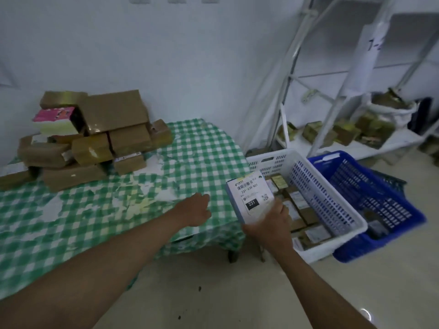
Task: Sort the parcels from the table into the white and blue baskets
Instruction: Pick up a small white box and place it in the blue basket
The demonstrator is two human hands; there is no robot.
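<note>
White labelled parcel (250, 198), marked 231, is gripped from below by the right hand (270, 227), just beside the white basket (332, 200); the blue basket (384, 198) sits beyond. Left hand (193, 210) hovers over the green-checked worktop (194, 148), fingers loosely curled, holding nothing. Brown taped parcels (95, 138) are stacked at the worktop's far left.

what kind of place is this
Probably a small parcel sorting room: taped brown cardboard parcels piled on a green checked table, a white plastic basket of labelled parcels, and white metal shelving holding more.
</note>
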